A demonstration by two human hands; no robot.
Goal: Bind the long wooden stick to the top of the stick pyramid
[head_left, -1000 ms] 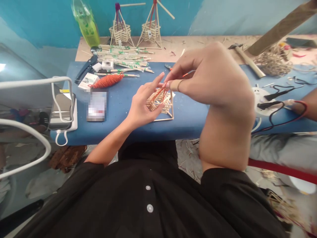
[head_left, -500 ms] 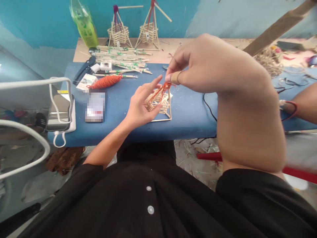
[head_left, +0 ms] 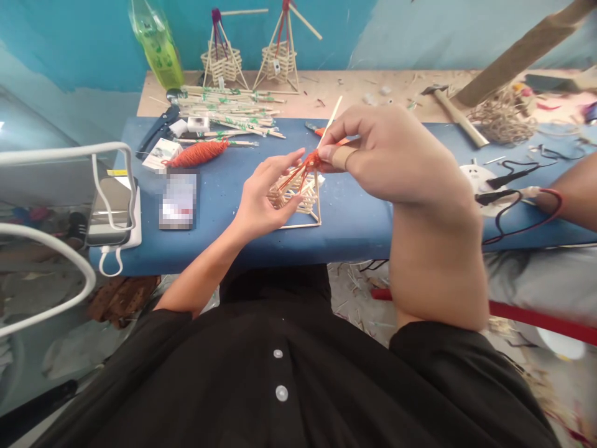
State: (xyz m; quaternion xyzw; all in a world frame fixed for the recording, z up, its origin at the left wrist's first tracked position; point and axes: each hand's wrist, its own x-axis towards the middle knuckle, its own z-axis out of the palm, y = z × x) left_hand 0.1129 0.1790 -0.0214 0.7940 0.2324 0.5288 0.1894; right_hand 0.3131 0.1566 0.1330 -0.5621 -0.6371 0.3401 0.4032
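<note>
A small pyramid frame (head_left: 319, 205) of thin wooden sticks stands on the blue table in front of me, with orange yarn (head_left: 311, 163) wound at its peak and strands running down. My left hand (head_left: 265, 198) cups the frame's left side, thumb in front and forefinger stretched towards the peak; some fingers are hidden behind. My right hand (head_left: 373, 152) is closed in a pinch at the peak, holding a thin stick (head_left: 333, 119) that slants up and right from the yarn. A tan band (head_left: 345, 157) wraps the right thumb. Orange-handled pliers or scissors (head_left: 319, 131) lie partly hidden behind that hand.
Two similar stick models (head_left: 221, 59) stand at the back. Left lie wrapped chopsticks (head_left: 233, 112), an orange yarn bundle (head_left: 198, 154) and a blurred flat object (head_left: 179, 200). A hammer (head_left: 459, 117) and twine (head_left: 501, 121) lie right, near another person's arm (head_left: 571, 190).
My right hand has turned and lowered at the peak, and its forearm has moved left. The slanted stick now shows above the fingers. My left hand stays almost in place.
</note>
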